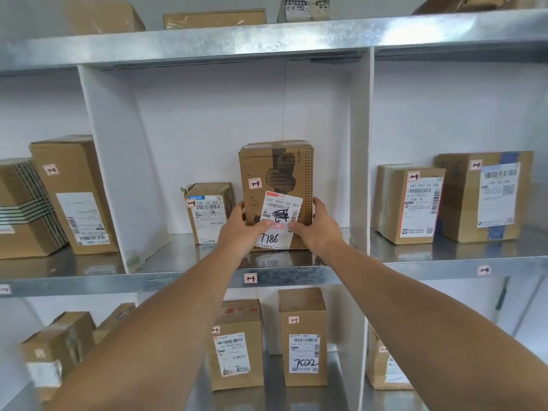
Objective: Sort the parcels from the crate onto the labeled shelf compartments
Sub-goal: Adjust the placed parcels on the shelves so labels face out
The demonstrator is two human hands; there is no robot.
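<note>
A tall brown cardboard parcel (275,173) stands upright on the metal shelf (184,253) in the middle compartment, whose front edge carries a small "1-3" tag (250,278). The parcel bears its own "1-3" sticker and a white shipping label with "7786" handwritten on it. My left hand (241,229) grips its lower left side, thumb across the label. My right hand (315,226) grips the lower right side, thumb on the front. A smaller parcel (209,212) stands just to its left in the same compartment.
White dividers (118,161) wall the compartment on both sides. Neighbouring compartments hold boxes at left (74,194) and right (410,203). The shelf below holds two upright parcels (237,345), and more boxes sit on the top shelf (213,19).
</note>
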